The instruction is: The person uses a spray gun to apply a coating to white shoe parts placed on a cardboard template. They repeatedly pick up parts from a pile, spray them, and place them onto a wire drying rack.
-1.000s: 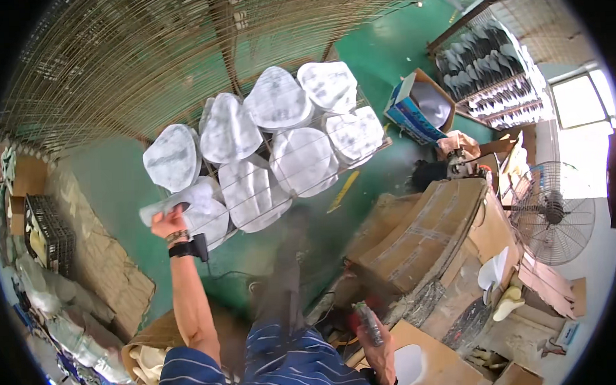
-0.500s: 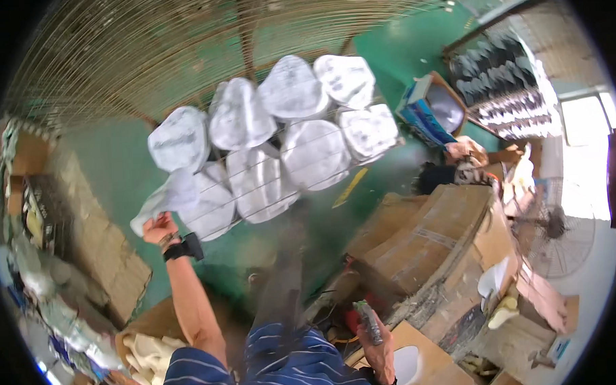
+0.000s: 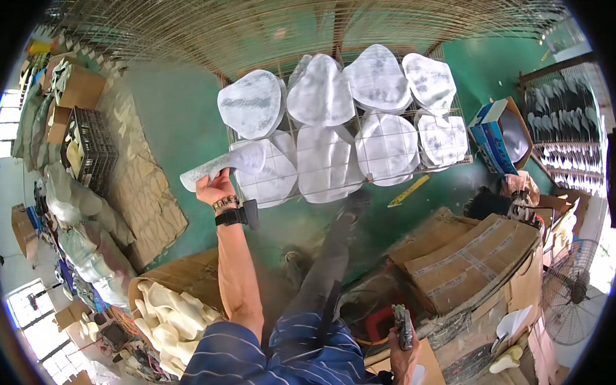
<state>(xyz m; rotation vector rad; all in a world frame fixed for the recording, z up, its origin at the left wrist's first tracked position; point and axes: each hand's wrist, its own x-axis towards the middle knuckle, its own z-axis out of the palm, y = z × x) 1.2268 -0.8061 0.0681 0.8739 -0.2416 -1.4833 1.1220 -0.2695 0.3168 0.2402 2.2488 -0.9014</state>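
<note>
My left hand (image 3: 215,189) is closed on the edge of a thin, curved white-grey sheet piece (image 3: 205,170). The piece is raised at the front left corner of a wire rack (image 3: 466,161), and its far end overlaps a white piece (image 3: 265,172) there. White, rounded pieces of the same sort (image 3: 319,90) cover the rack in two rows, several of them in stacks. Low at the right, my right hand (image 3: 403,359) is wrapped round a small, dark grey-green oblong object (image 3: 402,327), whose kind I cannot make out.
Cream moulded pieces (image 3: 170,326) fill a container at my left. Flattened cardboard (image 3: 134,171) and a black crate (image 3: 89,149) lie beyond. To my right are a cardboard-topped bench (image 3: 470,261), a fan (image 3: 576,292) and a blue box (image 3: 492,135).
The whole view has swung left, so the rack and my left hand appear farther right. Both hands keep their hold; the held piece is now raised and shown more flatly.
</note>
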